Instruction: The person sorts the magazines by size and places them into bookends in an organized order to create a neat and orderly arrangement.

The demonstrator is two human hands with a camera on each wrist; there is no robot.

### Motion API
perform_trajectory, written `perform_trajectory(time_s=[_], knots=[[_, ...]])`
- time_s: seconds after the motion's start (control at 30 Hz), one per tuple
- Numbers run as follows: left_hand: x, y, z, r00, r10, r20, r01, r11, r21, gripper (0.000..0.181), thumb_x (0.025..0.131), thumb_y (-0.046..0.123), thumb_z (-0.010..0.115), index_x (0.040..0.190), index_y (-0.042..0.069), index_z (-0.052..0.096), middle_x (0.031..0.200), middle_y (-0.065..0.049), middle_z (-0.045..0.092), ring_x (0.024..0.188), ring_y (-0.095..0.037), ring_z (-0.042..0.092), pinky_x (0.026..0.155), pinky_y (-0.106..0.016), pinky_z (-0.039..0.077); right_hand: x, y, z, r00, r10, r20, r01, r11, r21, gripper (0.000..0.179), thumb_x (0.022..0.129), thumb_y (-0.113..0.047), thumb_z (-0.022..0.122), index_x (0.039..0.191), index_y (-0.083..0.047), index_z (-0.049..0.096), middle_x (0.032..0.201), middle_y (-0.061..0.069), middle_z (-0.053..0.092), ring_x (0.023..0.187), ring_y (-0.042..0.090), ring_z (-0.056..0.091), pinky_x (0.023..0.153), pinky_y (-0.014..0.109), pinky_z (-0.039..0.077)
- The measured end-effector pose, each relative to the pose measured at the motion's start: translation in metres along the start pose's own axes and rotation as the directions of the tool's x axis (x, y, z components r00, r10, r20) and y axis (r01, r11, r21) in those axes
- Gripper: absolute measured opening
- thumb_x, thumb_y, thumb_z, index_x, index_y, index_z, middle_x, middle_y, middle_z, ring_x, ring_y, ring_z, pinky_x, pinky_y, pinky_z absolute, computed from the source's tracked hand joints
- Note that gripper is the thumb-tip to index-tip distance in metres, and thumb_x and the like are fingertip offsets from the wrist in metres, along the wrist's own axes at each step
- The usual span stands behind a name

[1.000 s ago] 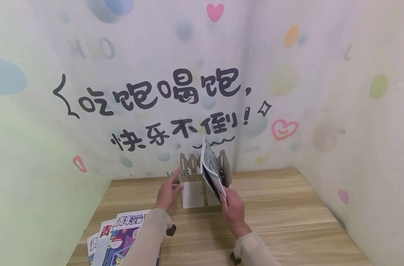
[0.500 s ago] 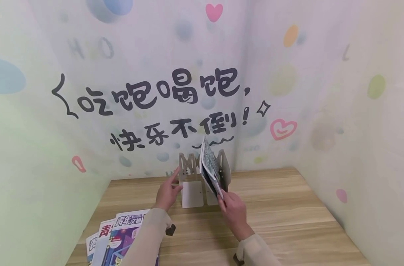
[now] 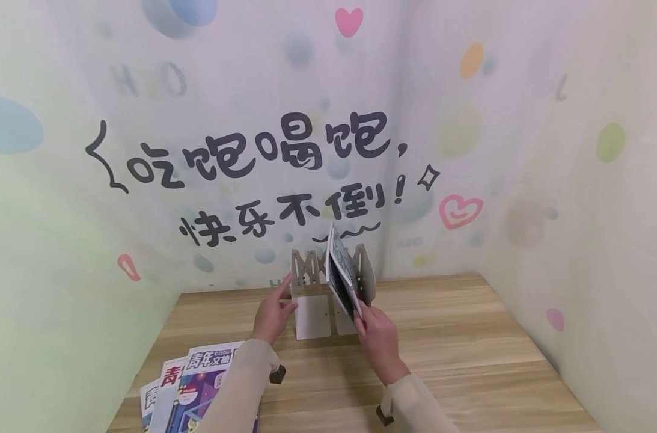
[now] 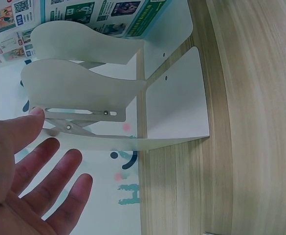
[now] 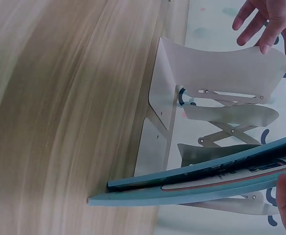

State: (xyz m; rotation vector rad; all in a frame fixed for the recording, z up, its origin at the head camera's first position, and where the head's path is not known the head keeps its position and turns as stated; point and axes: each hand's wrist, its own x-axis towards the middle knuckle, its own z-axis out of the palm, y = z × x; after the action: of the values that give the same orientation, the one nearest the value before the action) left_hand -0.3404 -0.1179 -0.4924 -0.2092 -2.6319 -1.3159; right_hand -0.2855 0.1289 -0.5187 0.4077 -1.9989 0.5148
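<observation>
A pale metal expandable book rack (image 3: 313,316) stands near the back of the table, with upright dividers on scissor links. My left hand (image 3: 272,313) touches its left end panel; in the left wrist view its fingers (image 4: 59,181) are spread and fairly straight beside that panel. My right hand (image 3: 379,337) pinches the near edge of thin magazines (image 3: 343,273), which stand tilted within the rack's right part. Their teal edges (image 5: 182,193) part with a dark gap in the right wrist view. Printed covers (image 4: 94,17) show behind the dividers in the left wrist view.
Several magazines (image 3: 204,391) lie fanned at the table's front left, partly under my left sleeve (image 3: 238,385). The wood-grain table (image 3: 469,349) meets a printed backdrop (image 3: 252,78) right behind the rack.
My right hand has shifted slightly along the near edge of the magazines, whose leaves stand a little further apart. My left hand and the rack keep their places.
</observation>
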Motion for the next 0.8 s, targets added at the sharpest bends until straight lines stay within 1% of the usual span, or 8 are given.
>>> perform_trajectory(time_s=[0.13,0.23,0.4,0.63,0.8], knots=[[-0.0002,0.0010,-0.0007,1.000,0.007,-0.003,-0.007,1.000,-0.007,0.079,0.091,0.008,0.068,0.150,0.044,0.030,0.117,-0.012,0.065,0.094,-0.026,0.066,0.077,-0.040,0.055,0.0039,-0.0011,0.0017,1.000,0.015,0.002,-0.015,1.000,-0.004,0.027,0.078,-0.005,0.077,0.103,0.002,0.073,0.071,0.009,0.062,0.057,0.022,0.056,0.048,0.034,0.050],[0.0000,0.0007,-0.0006,1.000,0.012,-0.004,-0.012,1.000,-0.006,0.078,0.091,0.008,0.068,0.151,0.040,0.032,0.117,-0.012,0.065,0.094,-0.026,0.066,0.077,-0.040,0.055,0.0053,-0.0015,0.0037,0.999,0.030,0.011,-0.030,1.000,-0.007,0.030,0.076,-0.005,0.079,0.105,0.002,0.073,0.072,0.009,0.064,0.057,0.021,0.057,0.049,0.033,0.052],[0.0001,0.0000,-0.0002,1.000,0.020,-0.001,-0.020,1.000,-0.005,0.076,0.090,0.007,0.068,0.152,0.033,0.034,0.116,-0.012,0.066,0.094,-0.026,0.066,0.078,-0.042,0.055,0.0065,-0.0029,0.0054,0.998,0.060,0.035,-0.060,0.998,-0.003,0.031,0.077,-0.006,0.080,0.107,0.001,0.073,0.076,0.009,0.066,0.059,0.020,0.058,0.052,0.032,0.054],[0.0003,-0.0008,-0.0004,1.000,0.028,-0.005,-0.029,1.000,-0.002,0.077,0.090,0.006,0.068,0.152,0.035,0.033,0.114,-0.012,0.066,0.093,-0.027,0.067,0.078,-0.043,0.055,0.0096,-0.0038,0.0069,0.997,0.077,0.030,-0.077,0.997,0.002,0.029,0.079,-0.006,0.078,0.107,0.000,0.073,0.078,0.008,0.065,0.063,0.022,0.059,0.053,0.035,0.053],[0.0000,-0.0004,-0.0004,1.000,0.022,-0.003,-0.022,1.000,0.000,0.077,0.090,0.006,0.068,0.152,0.037,0.033,0.115,-0.012,0.066,0.093,-0.027,0.067,0.079,-0.043,0.055,0.0102,-0.0037,0.0089,0.992,0.112,0.066,-0.111,0.994,-0.011,0.030,0.081,-0.009,0.078,0.109,0.000,0.073,0.080,0.009,0.065,0.064,0.022,0.059,0.055,0.034,0.054]])
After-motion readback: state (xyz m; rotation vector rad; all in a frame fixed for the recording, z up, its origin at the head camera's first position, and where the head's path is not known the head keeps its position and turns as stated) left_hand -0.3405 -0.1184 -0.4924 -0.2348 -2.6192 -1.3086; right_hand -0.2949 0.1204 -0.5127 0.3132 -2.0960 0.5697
